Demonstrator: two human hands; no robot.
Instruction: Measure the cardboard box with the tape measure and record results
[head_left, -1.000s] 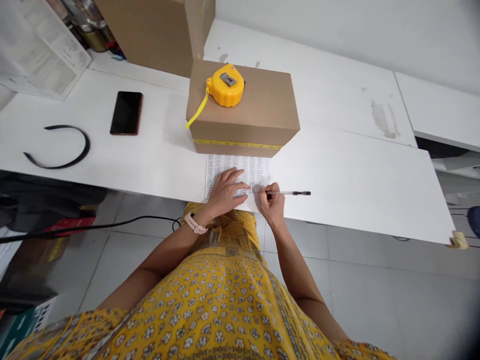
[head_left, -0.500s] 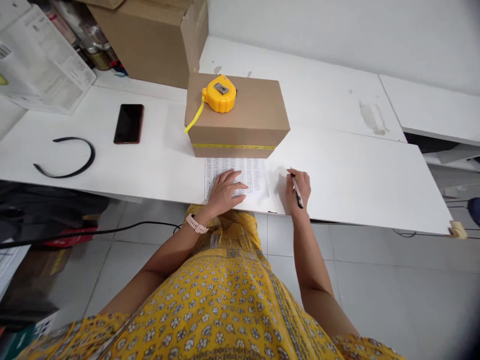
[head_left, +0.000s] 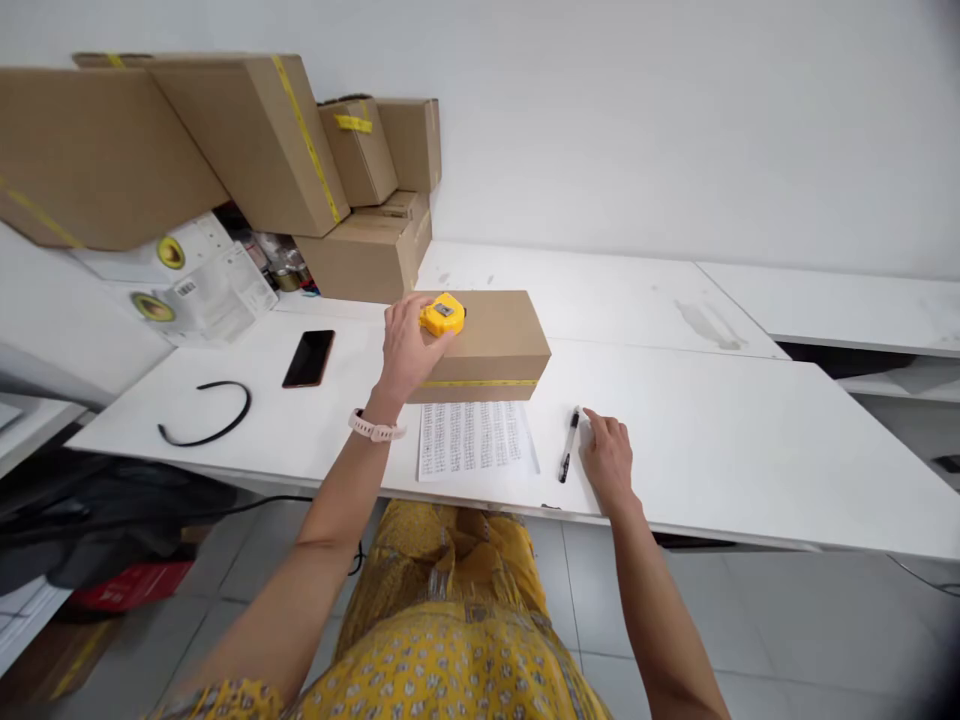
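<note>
Near centre, the left hand point(head_left: 409, 350) grips the tape measure point(head_left: 444, 315). Right of centre, the right hand point(head_left: 609, 460) (loosely open) lies beside the pen point(head_left: 570, 444)

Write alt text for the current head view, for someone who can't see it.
A person's left grip curves around a yellow tape measure atop a cardboard box. The right grip is beside a pen on the white table; a printed sheet lies before the box.
</note>
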